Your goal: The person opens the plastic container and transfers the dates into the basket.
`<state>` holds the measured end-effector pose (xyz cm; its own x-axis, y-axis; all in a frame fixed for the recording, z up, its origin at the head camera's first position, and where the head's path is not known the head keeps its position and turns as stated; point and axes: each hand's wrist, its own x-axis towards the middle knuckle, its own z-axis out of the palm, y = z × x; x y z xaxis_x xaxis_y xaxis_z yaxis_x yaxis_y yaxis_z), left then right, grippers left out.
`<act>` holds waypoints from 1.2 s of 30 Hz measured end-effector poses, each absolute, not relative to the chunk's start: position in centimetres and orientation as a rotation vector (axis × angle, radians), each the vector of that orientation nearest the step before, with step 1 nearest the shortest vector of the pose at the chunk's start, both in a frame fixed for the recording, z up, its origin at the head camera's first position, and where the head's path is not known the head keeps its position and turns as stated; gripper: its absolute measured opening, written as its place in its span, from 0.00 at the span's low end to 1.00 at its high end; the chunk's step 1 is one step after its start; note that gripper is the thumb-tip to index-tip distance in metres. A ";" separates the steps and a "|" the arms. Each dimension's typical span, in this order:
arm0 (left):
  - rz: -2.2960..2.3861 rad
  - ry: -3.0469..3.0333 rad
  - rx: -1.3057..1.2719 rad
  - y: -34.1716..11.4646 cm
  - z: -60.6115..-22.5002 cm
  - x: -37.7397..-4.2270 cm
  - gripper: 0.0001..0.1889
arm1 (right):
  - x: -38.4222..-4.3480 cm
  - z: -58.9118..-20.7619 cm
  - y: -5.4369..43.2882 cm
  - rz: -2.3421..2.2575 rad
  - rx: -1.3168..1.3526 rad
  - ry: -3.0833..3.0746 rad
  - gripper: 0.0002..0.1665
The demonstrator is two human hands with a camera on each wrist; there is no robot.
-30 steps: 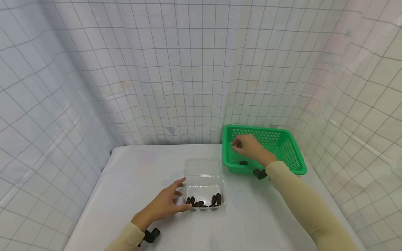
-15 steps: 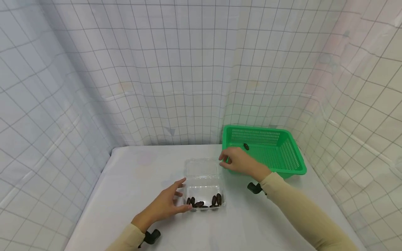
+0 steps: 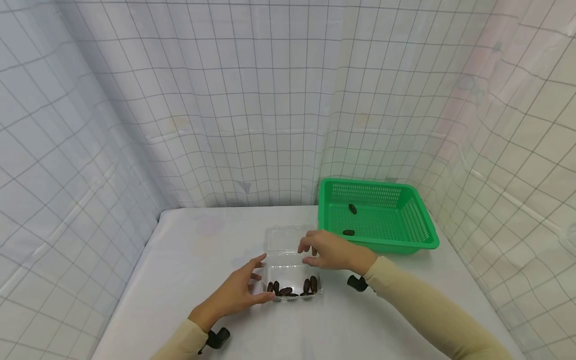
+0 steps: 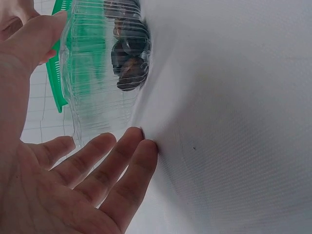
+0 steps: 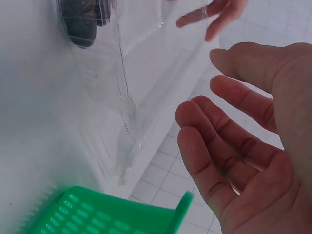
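A clear hinged plastic box (image 3: 289, 272) lies with its lid (image 3: 283, 239) folded back on the white table. Several dark brown oblong fruits that look like dates (image 3: 285, 291) line its front side. My left hand (image 3: 234, 292) is at the box's left side, its thumb by the front corner and its fingers spread along the wall. Above the right rear part of the box hovers my right hand (image 3: 335, 251), fingers loosely bent. In the right wrist view, nothing shows between the thumb and fingers (image 5: 195, 151) of that hand.
A green slotted basket (image 3: 382, 243) stands at the back right, with two dark dates (image 3: 353, 209) on its floor. White gridded curtains (image 3: 243, 110) enclose the table at the back and both sides.
My right hand has moved from over the green basket leftward and nearer, to above the clear box, uncovering two dates in the basket. My left hand has stayed in place.
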<state>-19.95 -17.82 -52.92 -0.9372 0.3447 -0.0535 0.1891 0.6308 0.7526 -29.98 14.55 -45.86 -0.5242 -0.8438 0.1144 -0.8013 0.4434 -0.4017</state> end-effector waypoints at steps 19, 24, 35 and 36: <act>1.183 2.647 0.455 -18.1 -53.0 -20.2 0.60 | -29.5 -47.8 10.2 -0.379 -1.546 2.241 0.17; 1.173 2.651 0.474 -18.2 -52.9 -20.2 0.60 | -29.7 -48.6 9.1 -0.342 -1.569 2.187 0.18; 1.197 2.637 0.499 -18.3 -52.8 -20.0 0.59 | -30.2 -49.8 7.8 -0.305 -1.609 2.099 0.18; 1.197 2.638 0.500 -18.3 -52.8 -20.0 0.59 | -30.3 -49.8 7.7 -0.310 -1.603 2.094 0.18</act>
